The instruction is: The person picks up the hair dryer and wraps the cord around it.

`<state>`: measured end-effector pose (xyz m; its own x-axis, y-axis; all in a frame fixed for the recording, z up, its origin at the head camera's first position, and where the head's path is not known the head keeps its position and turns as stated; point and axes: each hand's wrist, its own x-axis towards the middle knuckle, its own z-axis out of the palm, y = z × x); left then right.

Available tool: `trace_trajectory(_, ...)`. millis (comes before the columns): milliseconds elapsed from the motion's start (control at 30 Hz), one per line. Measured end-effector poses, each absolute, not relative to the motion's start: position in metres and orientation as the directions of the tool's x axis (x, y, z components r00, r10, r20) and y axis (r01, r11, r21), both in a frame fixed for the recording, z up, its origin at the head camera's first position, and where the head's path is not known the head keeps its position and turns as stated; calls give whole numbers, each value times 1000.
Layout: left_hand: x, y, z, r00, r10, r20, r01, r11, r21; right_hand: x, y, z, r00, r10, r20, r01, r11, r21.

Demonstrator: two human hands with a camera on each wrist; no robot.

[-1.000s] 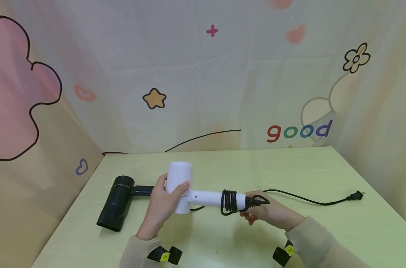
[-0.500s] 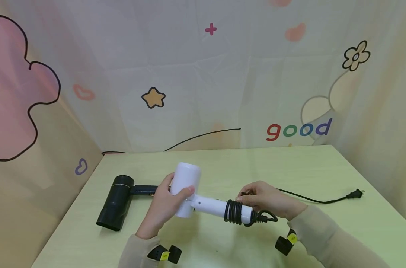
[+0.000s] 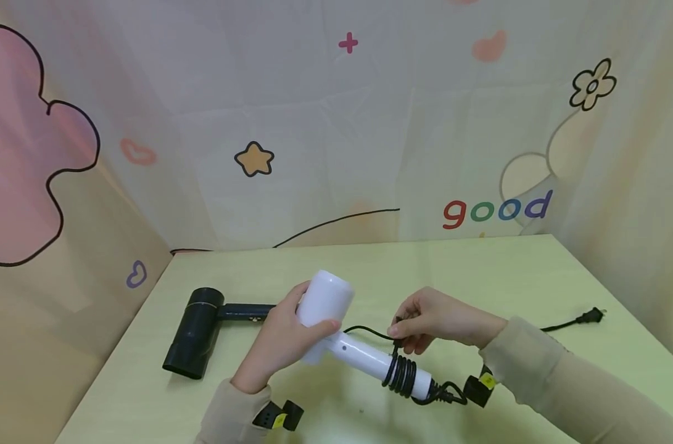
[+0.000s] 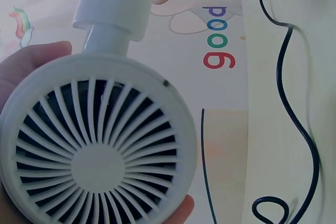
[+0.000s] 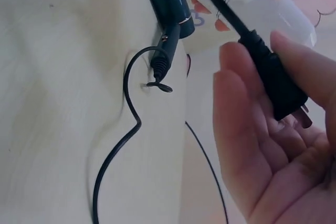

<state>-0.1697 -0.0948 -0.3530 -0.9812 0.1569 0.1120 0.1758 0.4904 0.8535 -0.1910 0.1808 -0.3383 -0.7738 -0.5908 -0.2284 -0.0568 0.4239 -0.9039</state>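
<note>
My left hand (image 3: 289, 336) grips the barrel of a white hair dryer (image 3: 327, 299), held above the table with its handle slanting down to the right. The round vent grille (image 4: 97, 166) fills much of the left wrist view. A black power cord (image 3: 400, 375) is wound in several turns around the handle's lower end. At the cord's free end, my right hand (image 3: 438, 320) pinches the black plug (image 5: 275, 80) between thumb and fingers; its metal prongs show in the right wrist view. A black hair dryer (image 3: 194, 333) lies on the table left of my hands.
The black dryer's cord (image 5: 126, 87) runs loosely across the pale table (image 3: 480, 265) behind the white dryer. Its plug (image 3: 590, 315) lies near the right edge. A printed curtain (image 3: 314, 123) stands behind the table and along its sides.
The white dryer has tilted, its handle end dropping and its barrel moving right. My right hand has gone from the handle's end to above it, and now lifts the plug away from the coil.
</note>
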Motion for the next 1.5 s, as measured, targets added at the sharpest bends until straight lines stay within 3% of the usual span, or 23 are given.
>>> trace_trajectory(433, -167, -85, -354, -971, 140, 191, 237, 598, 766, -169, 164, -324, -904, -411, -117, -133, 531, -837)
trace_trajectory(667, -169, -77, -356, -954, 69, 291, 263, 658, 705, -153, 154, -332, -945, -303, 123, -305, 683, -663)
trace_trajectory(867, -171, -71, -356, -916, 33, 400, 306, 702, 643, -139, 146, -353, -861, -358, 361, -496, 747, -442)
trace_trajectory(1167, -177, -67, -357, -928, 25, 371, 286, 685, 670, -131, 141, -383, -732, -385, 562, -537, 834, -127)
trace_trajectory(1500, -183, -56, -362, -960, 31, 277, 239, 604, 760, -137, 154, -392, -667, -399, 629, -565, 821, -79)
